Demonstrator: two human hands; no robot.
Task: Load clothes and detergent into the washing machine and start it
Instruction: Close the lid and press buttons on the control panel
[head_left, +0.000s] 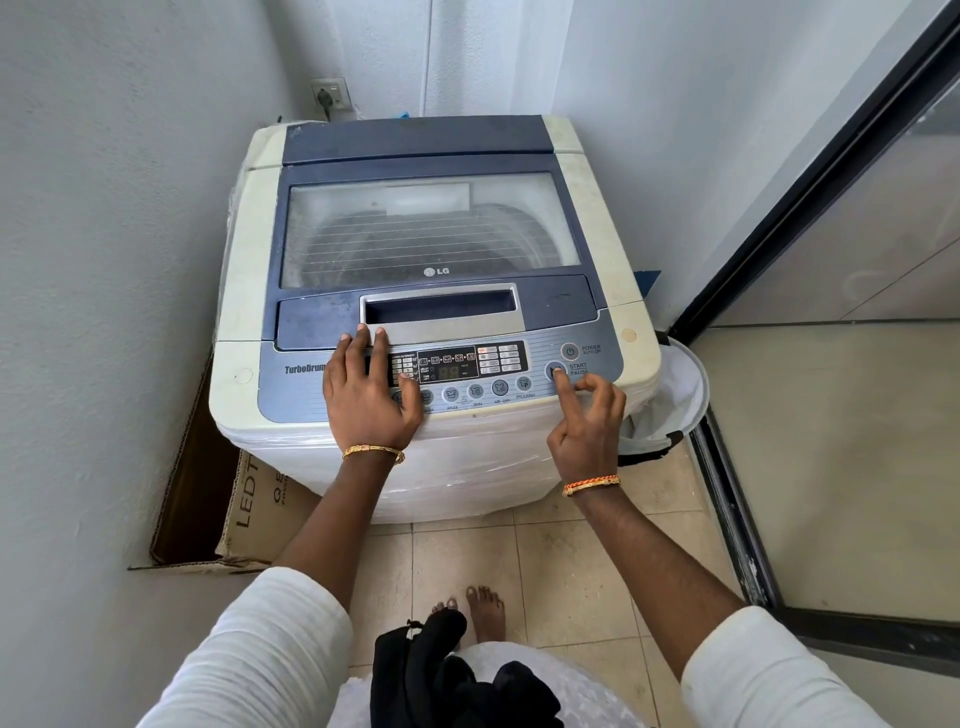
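A white and blue top-loading washing machine (239, 291) stands in a corner with its glass lid (426, 228) closed. My left hand (363, 389) lies flat, fingers straight, on the left part of the control panel (540, 358). My right hand (587, 421) points its index finger onto the round start/pause button (555, 370), with the other fingers curled back and holding nothing. The panel's display (448, 371) looks unlit. Through the lid I see a dark drum, but its contents are unclear.
An open cardboard box (208, 509) stands on the floor left of the machine. A white laundry basket (670, 405) sits at the machine's right, beside a dark-framed glass door (737, 488). A wall socket (330, 94) with a plug is behind. Dark cloth (441, 680) hangs at my waist.
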